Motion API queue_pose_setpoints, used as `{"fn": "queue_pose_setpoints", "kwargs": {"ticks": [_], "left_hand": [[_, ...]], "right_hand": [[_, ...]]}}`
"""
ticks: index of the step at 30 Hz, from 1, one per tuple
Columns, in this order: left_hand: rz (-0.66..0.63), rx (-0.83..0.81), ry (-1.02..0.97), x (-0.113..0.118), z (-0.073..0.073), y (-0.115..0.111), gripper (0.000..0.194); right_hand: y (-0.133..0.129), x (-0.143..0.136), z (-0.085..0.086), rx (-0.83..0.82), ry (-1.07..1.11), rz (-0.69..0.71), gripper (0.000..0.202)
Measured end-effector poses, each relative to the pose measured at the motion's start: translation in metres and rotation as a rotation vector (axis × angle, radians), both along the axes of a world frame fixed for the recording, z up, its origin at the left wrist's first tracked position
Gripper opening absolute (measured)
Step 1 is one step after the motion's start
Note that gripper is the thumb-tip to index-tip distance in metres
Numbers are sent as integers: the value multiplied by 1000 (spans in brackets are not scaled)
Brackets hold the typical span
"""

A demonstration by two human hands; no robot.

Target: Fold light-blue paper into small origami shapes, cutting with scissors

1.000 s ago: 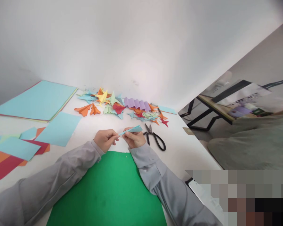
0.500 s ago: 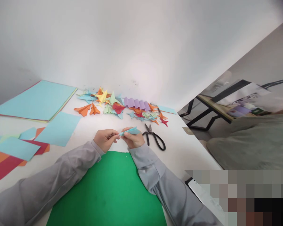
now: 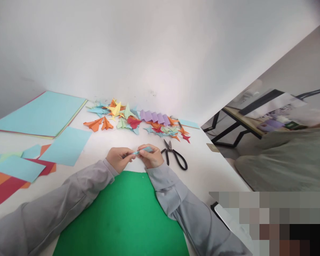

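A small folded light-blue paper point(image 3: 147, 149) is pinched between both hands, just above the far edge of the green mat point(image 3: 120, 213). My left hand point(image 3: 119, 159) grips its left end between thumb and fingers. On its right side, my right hand point(image 3: 152, 156) holds it with the thumb on top. The fingers hide part of the paper. Black-handled scissors point(image 3: 174, 154) lie slightly open on the white table, just right of my right hand.
Folded paper shapes point(image 3: 117, 110) and a purple pleated paper point(image 3: 154, 117) lie by the wall. Large blue sheets point(image 3: 42, 112) and coloured pieces point(image 3: 18, 167) cover the left side. Another person's clothed body point(image 3: 290, 160) is at the right, near a low table point(image 3: 242, 122).
The blue paper in my hands has tilted and now looks flatter and shorter, its raised tip lower. Both hands have stayed nearly in place.
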State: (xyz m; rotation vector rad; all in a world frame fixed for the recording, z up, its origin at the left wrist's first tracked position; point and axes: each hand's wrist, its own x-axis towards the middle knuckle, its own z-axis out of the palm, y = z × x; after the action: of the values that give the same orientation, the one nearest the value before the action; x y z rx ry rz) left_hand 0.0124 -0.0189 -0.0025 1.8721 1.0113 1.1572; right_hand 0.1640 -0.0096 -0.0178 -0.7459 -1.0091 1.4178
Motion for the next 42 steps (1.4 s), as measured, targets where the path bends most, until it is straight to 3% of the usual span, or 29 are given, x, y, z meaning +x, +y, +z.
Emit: {"fn": "queue_pose_setpoints", "kwargs": {"ticks": [5, 14, 22, 29, 37, 42], "left_hand": [[7, -34, 30, 1, 2, 0, 16], [1, 58, 29, -1, 0, 2, 16], [70, 68, 27, -1, -1, 1, 21], [123, -23, -24, -1, -7, 6, 25], [35, -35, 45, -5, -3, 7, 29], [17, 52, 95, -4, -5, 8, 30]], "right_hand": [[1, -1, 1, 31, 75, 21, 18], [0, 0, 1, 40, 64, 33, 14], [-1, -1, 3, -58, 94, 26, 18], [0, 4, 11, -181, 274, 140, 25], [-3, -7, 0, -22, -105, -28, 13], [-6, -9, 1, -28, -200, -114, 13]]}}
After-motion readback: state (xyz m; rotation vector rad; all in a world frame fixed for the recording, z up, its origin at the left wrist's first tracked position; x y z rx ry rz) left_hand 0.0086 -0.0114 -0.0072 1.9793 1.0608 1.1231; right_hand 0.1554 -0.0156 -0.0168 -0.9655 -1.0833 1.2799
